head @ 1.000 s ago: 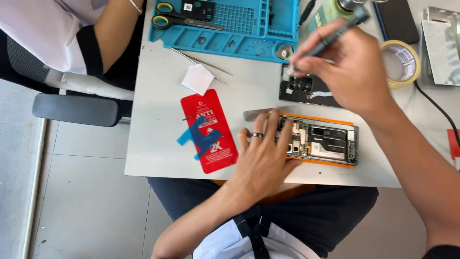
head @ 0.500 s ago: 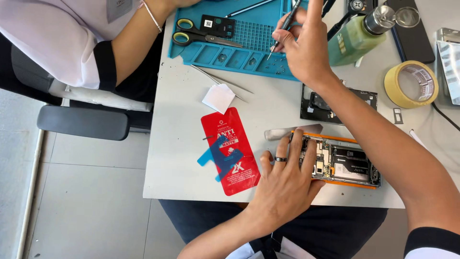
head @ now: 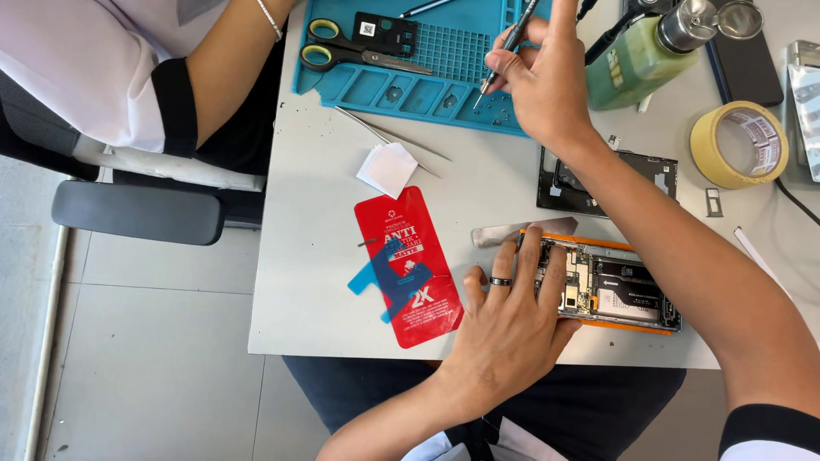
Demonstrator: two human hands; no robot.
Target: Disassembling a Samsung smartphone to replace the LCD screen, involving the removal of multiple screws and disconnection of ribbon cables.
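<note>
Phone teardown, mid-way: back off, internals exposed.
L hand (head: 512, 320) fingers spread, pinning opened phone (head: 611, 288) at counter (head: 325, 213) edge; R hand (head: 542, 81) pinches screwdriver (head: 506, 49) over blue mat (head: 427, 68). Reassembly left.

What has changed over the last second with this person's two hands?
The right hand carried the screwdriver from the black back cover up to the blue mat. The left hand stayed flat on the opened phone.

Red rounded package (head: 408, 266) flat on table, green labelled bottle (head: 636, 60)
</note>
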